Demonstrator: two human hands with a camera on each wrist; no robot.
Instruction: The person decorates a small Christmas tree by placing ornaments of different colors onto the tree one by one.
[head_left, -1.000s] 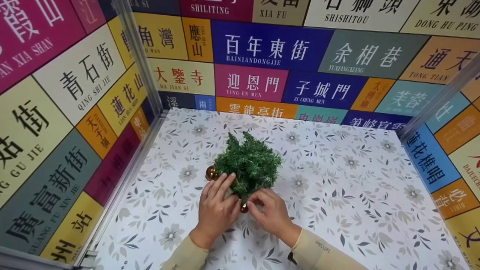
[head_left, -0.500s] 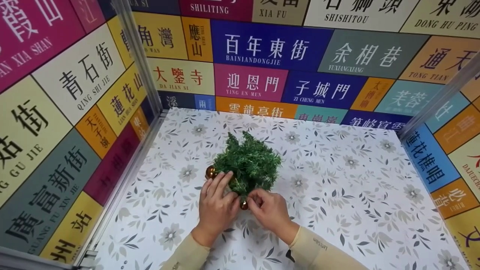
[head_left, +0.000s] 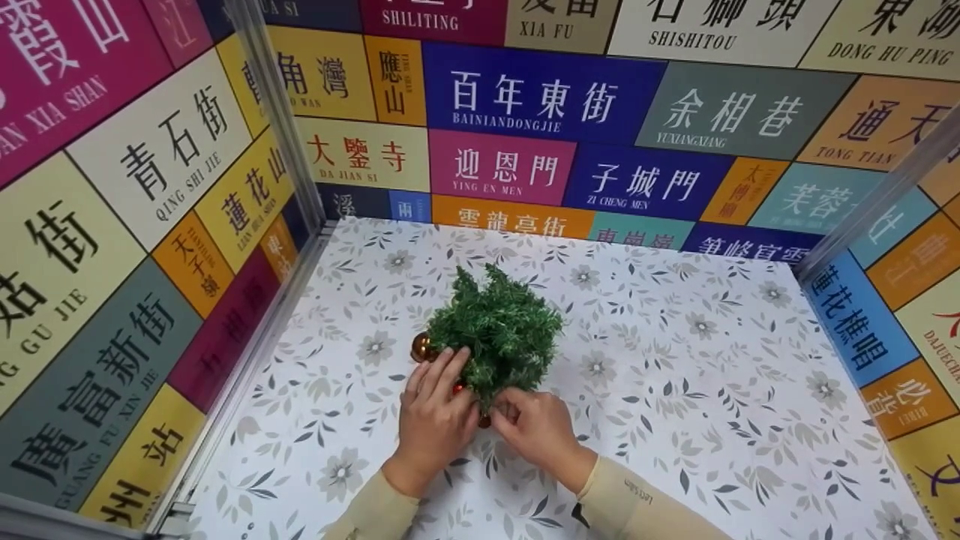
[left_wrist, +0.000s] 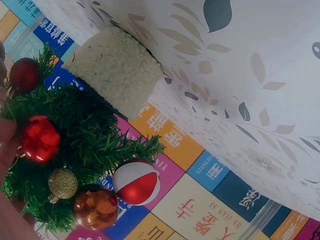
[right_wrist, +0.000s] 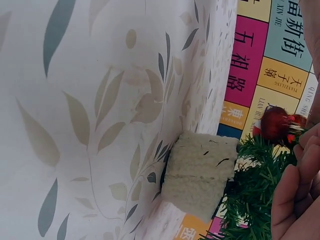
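A small green Christmas tree [head_left: 499, 322] stands on the table, its padded cream base [left_wrist: 117, 70] showing in both wrist views. My left hand [head_left: 435, 416] is at its front left, longer fingers laid over the branches, thumb and index finger pinching a front branch tip. My right hand [head_left: 536, 420] pinches at the same tip, by the cap of a dark red bauble [right_wrist: 276, 125]; its exact grip is partly hidden. Other baubles hang on the tree: a shiny red bauble [left_wrist: 40, 139], a gold glitter bauble [left_wrist: 63, 183], a copper bauble [left_wrist: 96, 207] and a red-and-white bauble [left_wrist: 136, 183].
A white cloth [head_left: 675, 405] printed with leaves and flowers covers the table. Panels [head_left: 547, 90] with colourful sign lettering rise behind and at both sides. A metal frame post [head_left: 281, 112] stands at the back left corner.
My right fingers have closed in over the front branch tip, and the bauble there is now mostly covered. A bit of red shows between the left fingers. The tree stays in place.
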